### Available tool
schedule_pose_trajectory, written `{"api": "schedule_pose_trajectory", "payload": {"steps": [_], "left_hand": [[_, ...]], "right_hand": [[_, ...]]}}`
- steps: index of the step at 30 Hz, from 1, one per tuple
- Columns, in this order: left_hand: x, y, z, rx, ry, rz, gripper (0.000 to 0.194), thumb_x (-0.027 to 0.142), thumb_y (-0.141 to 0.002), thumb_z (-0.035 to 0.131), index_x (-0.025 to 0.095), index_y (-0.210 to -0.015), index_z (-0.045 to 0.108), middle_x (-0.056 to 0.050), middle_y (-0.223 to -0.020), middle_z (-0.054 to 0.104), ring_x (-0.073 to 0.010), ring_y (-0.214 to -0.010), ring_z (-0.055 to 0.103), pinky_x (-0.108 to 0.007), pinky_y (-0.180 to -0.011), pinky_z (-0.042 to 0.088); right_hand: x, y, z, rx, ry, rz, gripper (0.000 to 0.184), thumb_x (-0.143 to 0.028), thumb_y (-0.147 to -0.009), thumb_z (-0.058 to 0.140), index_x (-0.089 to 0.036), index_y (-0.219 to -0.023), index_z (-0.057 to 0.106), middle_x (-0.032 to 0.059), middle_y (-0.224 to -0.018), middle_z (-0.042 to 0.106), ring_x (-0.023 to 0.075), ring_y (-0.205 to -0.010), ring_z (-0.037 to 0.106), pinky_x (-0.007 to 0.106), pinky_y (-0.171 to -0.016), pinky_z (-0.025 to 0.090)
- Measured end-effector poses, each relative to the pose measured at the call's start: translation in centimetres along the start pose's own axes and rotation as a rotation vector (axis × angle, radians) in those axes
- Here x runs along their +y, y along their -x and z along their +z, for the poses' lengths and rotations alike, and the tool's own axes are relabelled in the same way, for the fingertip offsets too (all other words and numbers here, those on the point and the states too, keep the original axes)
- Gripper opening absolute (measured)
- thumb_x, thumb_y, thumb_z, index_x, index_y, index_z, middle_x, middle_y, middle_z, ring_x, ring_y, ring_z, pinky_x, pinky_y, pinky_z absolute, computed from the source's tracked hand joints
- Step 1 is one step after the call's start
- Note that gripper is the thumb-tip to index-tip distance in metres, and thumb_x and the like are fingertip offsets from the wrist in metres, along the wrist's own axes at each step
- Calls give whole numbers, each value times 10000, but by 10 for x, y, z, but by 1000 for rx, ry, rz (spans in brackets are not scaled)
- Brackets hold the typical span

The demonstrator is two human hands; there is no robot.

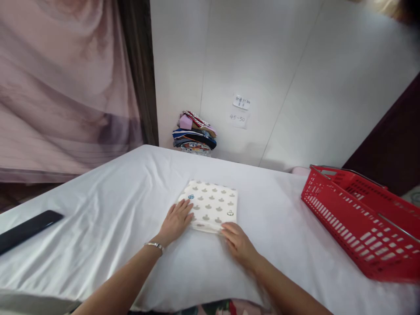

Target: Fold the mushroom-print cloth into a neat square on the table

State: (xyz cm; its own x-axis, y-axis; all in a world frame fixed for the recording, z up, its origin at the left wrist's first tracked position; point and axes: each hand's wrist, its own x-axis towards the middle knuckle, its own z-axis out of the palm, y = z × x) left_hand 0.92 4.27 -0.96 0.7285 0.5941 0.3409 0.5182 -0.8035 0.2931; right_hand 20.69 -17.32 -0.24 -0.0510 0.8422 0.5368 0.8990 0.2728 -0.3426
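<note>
A white folded cloth with a grey-green repeating print and a small blue motif lies flat in a neat square on the white-covered table. My left hand rests on its left edge, palm down with the fingers stretched out. At the cloth's near right corner is my right hand, its fingers bent and close together, pinching the edge; the exact hold of the thumb is partly hidden. A silver bracelet circles my left wrist.
A red plastic basket with metal handles stands on the right. A dark phone-like flat object lies at far left. Behind the table's far edge rises a stack of folded clothes by a white wall with paper notes. A pink curtain hangs left.
</note>
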Motion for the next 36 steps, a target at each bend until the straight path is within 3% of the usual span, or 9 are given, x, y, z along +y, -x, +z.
{"api": "schedule_pose_trajectory", "payload": {"steps": [5,8,10,15,20,24,27,32,36], "left_hand": [[-9,-24,-16,21,148,-266,411,392,-861,406,199,-1195,546,-70,-1365,450,-217,-1227,440,-344,-1012,367],[-10,-38,-22,-73,153,-473,476,407,-838,431,159,-1240,490,-114,-1263,532,-248,-1114,533,-356,-919,426],[-6,-41,-24,-160,128,-533,519,410,-831,433,140,-1275,443,-136,-1179,581,-269,-1053,567,-373,-862,446],[6,-20,-26,-185,111,-545,574,439,-819,454,129,-1298,388,-149,-1153,588,-261,-1016,587,-352,-824,454],[22,2,-34,-116,72,-448,573,472,-777,529,164,-1251,431,-127,-1171,569,-266,-1027,570,-372,-815,466],[41,0,-31,113,-14,-27,503,368,-823,523,178,-1276,416,-137,-1334,448,-273,-1235,406,-425,-988,366],[48,0,-19,50,-24,198,505,408,-868,469,185,-1315,390,-124,-1416,363,-269,-1308,314,-458,-1051,288],[45,12,-7,-63,-21,280,418,415,-918,376,223,-1280,455,-75,-1379,434,-255,-1290,346,-489,-1063,245],[50,16,-17,-34,57,339,344,391,-908,414,209,-1162,559,-78,-1268,534,-233,-1189,442,-429,-1002,332]], "right_hand": [[35,-18,-10,266,-122,501,304,-312,-859,449,-223,-1110,595,96,-1184,569,228,-1089,530,401,-893,460],[53,-40,-11,143,-217,856,415,-411,-831,476,-240,-1207,520,77,-1113,614,204,-903,615,358,-787,490],[57,-52,-7,54,-262,943,488,-425,-794,533,-245,-1244,478,61,-1074,635,206,-887,621,356,-794,479],[66,-53,4,86,-333,886,672,-262,-703,622,-249,-1328,375,44,-1101,623,205,-974,596,339,-846,458],[79,-44,-9,7,-345,872,684,-304,-727,598,-248,-1359,344,52,-1058,631,211,-890,627,361,-803,490],[58,-57,-22,51,12,561,604,-344,-793,543,-210,-1355,363,114,-1351,444,274,-1266,376,462,-1025,327],[35,-58,-23,-79,67,254,545,-367,-870,455,-186,-1371,343,110,-1422,357,238,-1340,259,449,-1079,255],[23,-31,-25,-297,86,113,370,-329,-920,383,-236,-1262,489,70,-1341,474,226,-1279,369,472,-1048,289],[23,-21,-31,-140,50,45,317,-244,-931,349,-223,-1147,580,69,-1196,582,212,-1203,439,436,-1001,350]]}}
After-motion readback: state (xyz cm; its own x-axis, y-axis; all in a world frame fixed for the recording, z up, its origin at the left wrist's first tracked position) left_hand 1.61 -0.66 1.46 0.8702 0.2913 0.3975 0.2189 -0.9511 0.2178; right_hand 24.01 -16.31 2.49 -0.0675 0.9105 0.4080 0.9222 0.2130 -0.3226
